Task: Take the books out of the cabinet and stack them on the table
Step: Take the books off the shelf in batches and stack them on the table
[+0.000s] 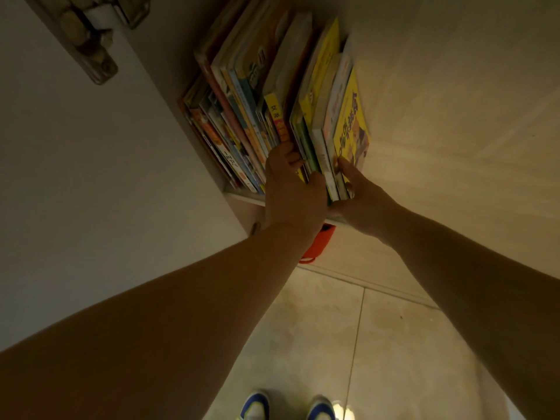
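**Both hands on the right-hand books at the cabinet shelf**

Dim, yellowish light. View looked down along two bare forearms toward a pale cabinet [91,183] whose white side panel filled the nine o'clock half of the frame. A row of thin, colourful books [242,110] stood upright on the shelf [242,197], spines toward the camera, packed tight from ten o'clock to one o'clock.

Left hand [292,192] had its fingers pushed into a gap in the row, palm against the left face of a small bundle [321,147] at the right end of the row. Right hand [360,195] pressed the bundle's other side, thumb [345,166] lying on the yellow cover [353,125] of the outermost book. The bundle was clamped between the two hands, neither hand closed into a fist; its lower edges sat at the shelf lip, whether lifted clear or resting could not be told.

Wall [454,116] at two to three o'clock was plain beige, close beside the yellow cover. An orange object [316,244] showed below the shelf, partly hidden by the left wrist. Floor [378,344] at five to six o'clock was pale glossy tile with thin grout lines. Blue-and-white shoes [256,404] stood at six o'clock. A dark fitting [88,47] hung at eleven o'clock, too blurred to identify.
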